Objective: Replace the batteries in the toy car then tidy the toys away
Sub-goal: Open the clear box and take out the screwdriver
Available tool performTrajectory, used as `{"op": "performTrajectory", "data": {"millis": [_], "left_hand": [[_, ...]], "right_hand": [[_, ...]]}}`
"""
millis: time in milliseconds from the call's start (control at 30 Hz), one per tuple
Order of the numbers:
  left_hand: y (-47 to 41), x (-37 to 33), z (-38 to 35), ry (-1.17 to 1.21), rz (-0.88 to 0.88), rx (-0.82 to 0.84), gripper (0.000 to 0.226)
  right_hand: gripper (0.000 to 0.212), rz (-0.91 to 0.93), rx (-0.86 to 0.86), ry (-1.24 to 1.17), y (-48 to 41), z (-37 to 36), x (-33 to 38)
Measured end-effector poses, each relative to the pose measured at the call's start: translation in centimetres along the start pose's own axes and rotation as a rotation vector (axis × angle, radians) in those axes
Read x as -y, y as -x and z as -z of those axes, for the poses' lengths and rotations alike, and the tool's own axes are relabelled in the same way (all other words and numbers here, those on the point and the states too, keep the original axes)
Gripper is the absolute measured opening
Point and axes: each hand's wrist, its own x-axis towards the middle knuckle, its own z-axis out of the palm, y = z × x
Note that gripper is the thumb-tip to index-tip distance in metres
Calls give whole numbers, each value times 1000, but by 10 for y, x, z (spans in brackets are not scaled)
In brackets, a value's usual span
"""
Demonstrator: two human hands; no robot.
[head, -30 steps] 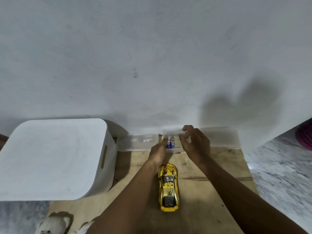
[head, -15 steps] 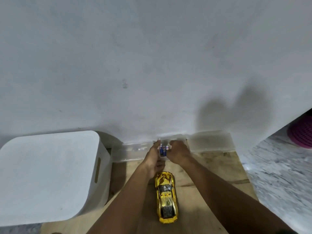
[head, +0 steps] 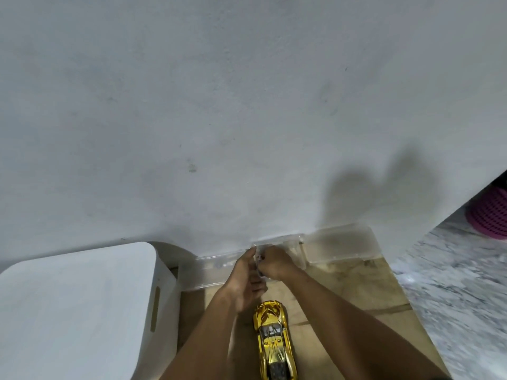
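A shiny gold toy car [head: 274,341] stands on the wooden table [head: 356,292], nose pointing away from me. Just beyond it my two hands meet over a clear plastic tray [head: 211,267] by the wall. My right hand [head: 275,263] curls its fingers round a small pack of batteries [head: 259,259], of which only a pale sliver shows. On the pack's other side my left hand [head: 245,278] has its thumb up against the pack and its fingers curled beneath.
A white lidded storage bin [head: 76,305] with a slot handle fills the left. A second clear plastic box [head: 340,248] sits against the grey wall on the right. Past the table's right edge lie marbled floor and a pink basket [head: 491,215].
My hands have drawn together around the blue batteries, which are now almost hidden. The view has shifted, so the car and bin sit lower in frame.
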Motion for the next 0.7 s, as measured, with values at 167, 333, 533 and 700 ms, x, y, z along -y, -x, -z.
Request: {"op": "performTrajectory", "data": {"millis": [167, 333, 533, 700], "left_hand": [[2, -3, 3, -50, 21, -1, 60], [6, -5, 2, -34, 24, 16, 72], [14, -10, -3, 6, 32, 17, 68], [18, -10, -6, 55, 49, 3, 66]], "right_hand": [[21, -13, 73, -69, -6, 5, -1], [19, -20, 131, -172, -7, 12, 0], [26, 49, 175, -167, -8, 7, -2], [10, 100, 152, -133, 0, 14, -3]]}}
